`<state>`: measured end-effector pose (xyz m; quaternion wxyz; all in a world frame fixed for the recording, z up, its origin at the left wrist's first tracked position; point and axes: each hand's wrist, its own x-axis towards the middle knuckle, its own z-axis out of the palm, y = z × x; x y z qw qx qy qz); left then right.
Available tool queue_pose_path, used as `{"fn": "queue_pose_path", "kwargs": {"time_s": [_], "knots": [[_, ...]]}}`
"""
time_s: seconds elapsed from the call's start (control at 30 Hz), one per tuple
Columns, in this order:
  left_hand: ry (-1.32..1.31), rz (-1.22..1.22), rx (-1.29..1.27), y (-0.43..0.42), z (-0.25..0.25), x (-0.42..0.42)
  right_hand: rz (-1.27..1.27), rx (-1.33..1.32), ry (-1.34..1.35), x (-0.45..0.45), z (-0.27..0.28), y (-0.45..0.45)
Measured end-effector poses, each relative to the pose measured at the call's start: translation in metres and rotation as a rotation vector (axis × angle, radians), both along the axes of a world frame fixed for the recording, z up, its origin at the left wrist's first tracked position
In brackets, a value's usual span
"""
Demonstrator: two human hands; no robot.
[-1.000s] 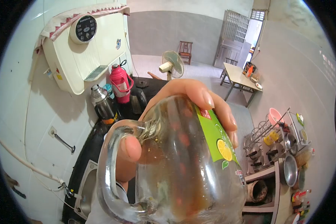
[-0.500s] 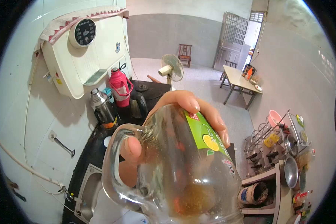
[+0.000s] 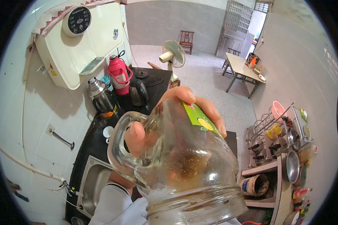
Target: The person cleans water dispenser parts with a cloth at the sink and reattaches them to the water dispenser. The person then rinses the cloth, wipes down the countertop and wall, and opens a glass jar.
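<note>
A large clear glass jar [image 3: 191, 165] fills the lower middle, tilted with its threaded mouth toward me and its base away. A green label with a lemon picture [image 3: 201, 120] is on its side, and a little amber-brown liquid or residue shows inside. One hand [image 3: 195, 107] is wrapped round the jar's far end, with its thumb showing through the loop of the glass handle. From the sleeve at the lower left, it looks like my left hand. My right hand does not show.
Left of the jar are a steel sink [image 3: 95, 183], a white cup [image 3: 107, 132], a steel flask [image 3: 103, 99], a pink flask [image 3: 120, 75] and a black kettle [image 3: 138, 93] on the dark counter [image 3: 90, 144]. A rack with pans [image 3: 276, 138] stands right; a fan [image 3: 172, 54] is beyond.
The jar has tipped further, its mouth coming into view at the bottom. More of the sink, the white cup and the sleeve now shows. The hand keeps its hold.
</note>
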<state>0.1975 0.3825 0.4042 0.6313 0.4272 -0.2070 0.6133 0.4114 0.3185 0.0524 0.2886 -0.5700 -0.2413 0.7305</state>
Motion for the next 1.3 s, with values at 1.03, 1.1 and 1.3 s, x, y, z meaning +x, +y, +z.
{"fn": "queue_pose_path", "kwargs": {"time_s": [1.03, 1.1, 1.3], "knots": [[0.009, 0.022, 0.064, -0.005, 0.007, 0.016, 0.005, 0.028, 0.060, 0.009, -0.007, -0.002], [-0.013, 0.005, 0.079, -0.004, 0.009, 0.018, -0.021, 0.046, 0.058, 0.009, -0.008, -0.002], [0.119, -0.018, 0.221, 0.008, 0.009, 0.008, -0.024, 0.064, 0.095, 0.013, -0.022, -0.001]]}}
